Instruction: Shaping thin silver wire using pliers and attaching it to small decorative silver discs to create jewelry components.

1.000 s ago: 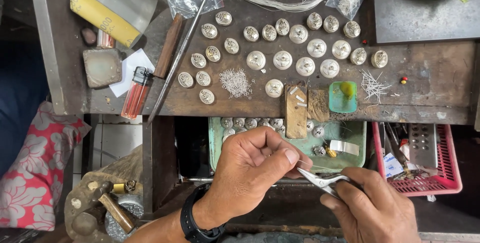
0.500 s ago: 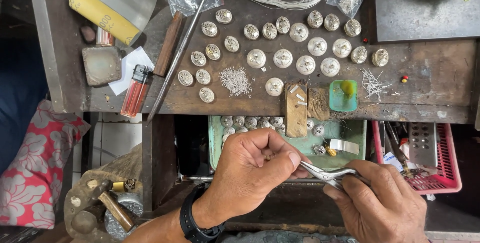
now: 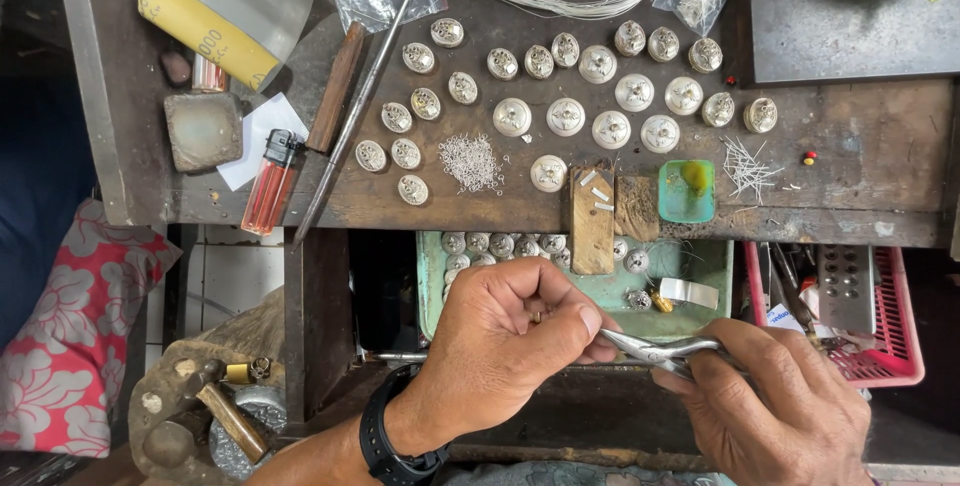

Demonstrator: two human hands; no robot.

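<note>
Head view: across the upper middle of the frame a worn wooden bench (image 3: 880, 146) carries rows of round silver pieces (image 3: 565, 116), a heap of tiny rings (image 3: 470, 161), a red lighter (image 3: 270, 184) and a yellow sandpaper roll (image 3: 205, 31). Below it sits a green tray (image 3: 610, 291). At lower centre the left hand (image 3: 500, 346) curls tight, fingertips pinched on something too small to identify. The right hand (image 3: 775, 406), lower right, grips slim metal pliers (image 3: 660, 349) whose tips meet those fingertips.
</note>
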